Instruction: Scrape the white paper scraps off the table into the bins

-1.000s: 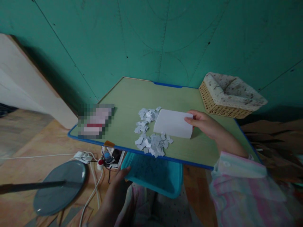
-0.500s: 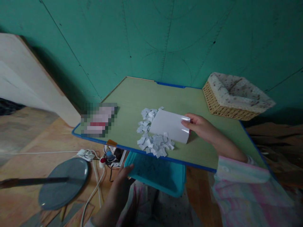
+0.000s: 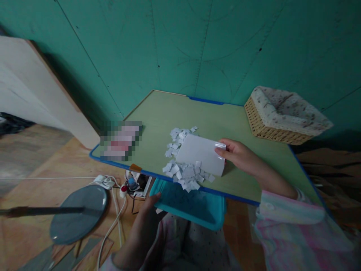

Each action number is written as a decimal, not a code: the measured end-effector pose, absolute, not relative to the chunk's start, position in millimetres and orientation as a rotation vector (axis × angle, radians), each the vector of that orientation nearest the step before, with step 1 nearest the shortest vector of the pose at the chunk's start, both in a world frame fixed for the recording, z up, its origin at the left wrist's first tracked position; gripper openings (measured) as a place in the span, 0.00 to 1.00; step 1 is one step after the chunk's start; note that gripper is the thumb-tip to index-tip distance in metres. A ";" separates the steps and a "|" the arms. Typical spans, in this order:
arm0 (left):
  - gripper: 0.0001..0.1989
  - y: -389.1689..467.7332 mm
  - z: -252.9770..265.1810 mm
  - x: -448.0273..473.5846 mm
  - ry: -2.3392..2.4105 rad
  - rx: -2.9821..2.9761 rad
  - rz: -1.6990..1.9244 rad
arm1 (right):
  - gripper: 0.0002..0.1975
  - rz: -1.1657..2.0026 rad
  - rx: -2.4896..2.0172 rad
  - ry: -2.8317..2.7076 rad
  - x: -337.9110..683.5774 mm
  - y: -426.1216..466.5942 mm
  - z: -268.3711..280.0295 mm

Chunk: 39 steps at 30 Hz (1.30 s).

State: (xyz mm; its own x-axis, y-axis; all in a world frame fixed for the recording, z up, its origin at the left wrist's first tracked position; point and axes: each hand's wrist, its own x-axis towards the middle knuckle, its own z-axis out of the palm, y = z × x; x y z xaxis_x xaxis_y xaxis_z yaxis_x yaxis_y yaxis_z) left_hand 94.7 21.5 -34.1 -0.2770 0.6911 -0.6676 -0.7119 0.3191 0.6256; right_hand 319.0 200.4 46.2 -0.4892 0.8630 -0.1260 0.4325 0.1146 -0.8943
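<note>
My right hand point(image 3: 237, 154) grips the right edge of a glossy white sheet point(image 3: 200, 152), thumb on top and fingers curled beneath. The sheet bends slightly and rests among small paper scraps point(image 3: 187, 175) on the pale green tabletop point(image 3: 222, 120). One heap lies at the front edge, a few pieces overhanging it; more scraps point(image 3: 180, 133) lie behind and left of the sheet. Below the edge, my left hand point(image 3: 149, 214) holds a blue plastic tray point(image 3: 186, 207) by its left rim, the thumb over the rim and the other fingers mostly hidden. A pale scrap shows beside that hand.
A cloth-lined wicker basket point(image 3: 282, 116) stands at the table's back right. A pixelated flat item point(image 3: 122, 141) lies at the left. Below left are a power strip with cables point(image 3: 104, 182) and a round grey base with a pole point(image 3: 79, 214). A green wall point(image 3: 169, 45) rises behind.
The sheet has shifted slightly toward the front edge, with scraps pushed along and some now over the edge. My left hand still holds the tray under it. The view has moved slightly.
</note>
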 end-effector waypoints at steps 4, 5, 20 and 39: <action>0.06 19.7 -31.4 93.3 1.247 -0.029 1.365 | 0.11 1.400 -1.228 -1.965 316.8 196.3 48.3; 0.08 19.5 -31.6 91.8 1.247 -0.021 1.366 | 0.11 1.416 -1.225 -1.963 316.0 195.3 49.0; 0.13 20.9 -11.8 84.2 1.354 -0.029 1.121 | 0.13 1.376 -1.244 -1.968 310.3 186.3 44.5; 0.09 18.5 -14.8 88.4 1.301 0.018 1.144 | 0.13 1.377 -1.266 -1.878 315.3 172.1 42.3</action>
